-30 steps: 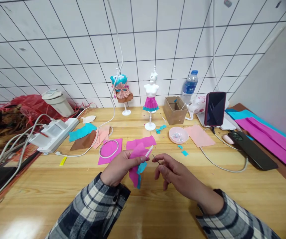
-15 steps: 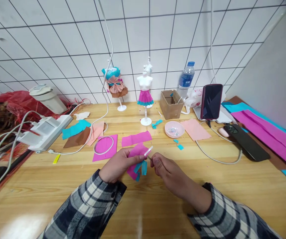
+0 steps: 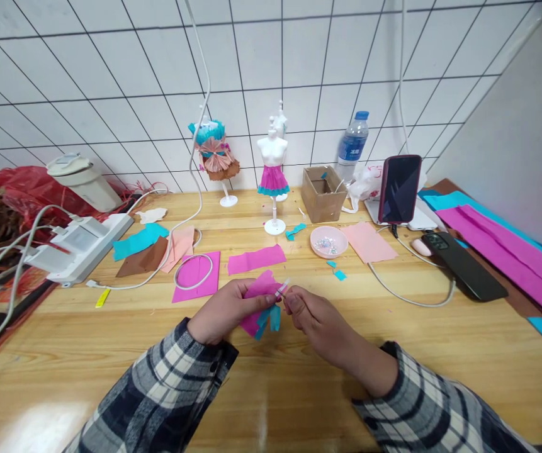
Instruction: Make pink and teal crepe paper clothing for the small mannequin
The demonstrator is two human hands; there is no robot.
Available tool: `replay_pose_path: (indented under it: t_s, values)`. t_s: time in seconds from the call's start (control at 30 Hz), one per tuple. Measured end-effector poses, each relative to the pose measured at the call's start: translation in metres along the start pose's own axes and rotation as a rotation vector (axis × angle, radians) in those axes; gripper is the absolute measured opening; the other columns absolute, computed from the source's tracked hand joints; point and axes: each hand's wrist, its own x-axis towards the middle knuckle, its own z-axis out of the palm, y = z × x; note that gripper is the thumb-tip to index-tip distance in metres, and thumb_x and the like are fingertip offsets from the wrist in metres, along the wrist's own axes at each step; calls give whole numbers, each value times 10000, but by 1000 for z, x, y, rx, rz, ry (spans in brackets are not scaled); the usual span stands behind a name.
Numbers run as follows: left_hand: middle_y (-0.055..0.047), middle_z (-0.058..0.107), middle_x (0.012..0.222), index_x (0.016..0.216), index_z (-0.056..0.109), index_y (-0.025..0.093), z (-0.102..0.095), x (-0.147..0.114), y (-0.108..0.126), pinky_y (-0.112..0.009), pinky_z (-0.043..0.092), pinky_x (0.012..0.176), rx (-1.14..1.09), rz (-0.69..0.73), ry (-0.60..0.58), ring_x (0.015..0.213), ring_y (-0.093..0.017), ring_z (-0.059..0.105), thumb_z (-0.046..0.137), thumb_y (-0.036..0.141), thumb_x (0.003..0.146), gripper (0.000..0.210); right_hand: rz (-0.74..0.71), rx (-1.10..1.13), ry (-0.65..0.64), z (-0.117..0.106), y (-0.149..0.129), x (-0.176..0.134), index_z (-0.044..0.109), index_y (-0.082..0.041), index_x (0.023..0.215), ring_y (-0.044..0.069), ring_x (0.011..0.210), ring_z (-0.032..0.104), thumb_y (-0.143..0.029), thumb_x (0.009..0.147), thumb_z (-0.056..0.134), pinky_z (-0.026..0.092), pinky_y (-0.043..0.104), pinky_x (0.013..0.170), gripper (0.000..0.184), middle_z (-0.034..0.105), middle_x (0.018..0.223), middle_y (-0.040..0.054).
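My left hand [image 3: 226, 309] is closed on a piece of magenta crepe paper [image 3: 262, 284]. Blue crepe paper [image 3: 274, 318] hangs below its fingers. From the held paper a narrow white strip [image 3: 282, 287] slants up to the right. My right hand [image 3: 318, 321] is pinched shut beside the strip's end; a small, thin, dark thing shows at its fingertips, too small to name. Just beyond the hands lies a flat magenta paper strip [image 3: 257, 258]. A white mini dress form [image 3: 272, 153] in a magenta skirt with blue hem stands behind it.
Right of the dress form are a cardboard box [image 3: 323, 200], a pink dish [image 3: 316, 247] of tiny beads, a water bottle [image 3: 353, 148], an upright phone [image 3: 400, 189] and a dark phone [image 3: 469, 267]. At left, a power strip [image 3: 91, 248] and white cable [image 3: 131, 288] lie near coloured paper.
My hands stay close together at nearly the same spot. The white strip has shifted slightly, and the hanging blue paper has bunched closer together. The view has tilted a little.
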Motion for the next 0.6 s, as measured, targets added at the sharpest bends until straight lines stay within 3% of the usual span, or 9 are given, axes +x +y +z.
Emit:
replay_pose_path:
  t_s: [0.13,0.37,0.6]
  values:
    - [10,645,613,915,730,154,0,-1,1,-224,409,544,1,-19,1,540,-109,530,745,446,716,353,-17,-42,-11,-2,-1,1,427,-217,774,116,594,399,-493,994,245,312,240,561,397,459,667,-35]
    - [-33,711,799,847,724,141,-3,0,-2,-239,456,646,26,41,25,675,-134,591,740,453,717,339,8,-100,-22,-4,-1,1,432,-212,750,118,592,398,-469,994,261,290,248,567,393,435,633,-40]
    - [-16,677,738,862,708,136,-6,0,1,-244,463,607,88,28,-97,618,-124,573,733,447,724,341,29,2,-114,-9,4,0,475,-214,794,113,586,397,-513,988,239,321,236,558,427,420,638,-41]
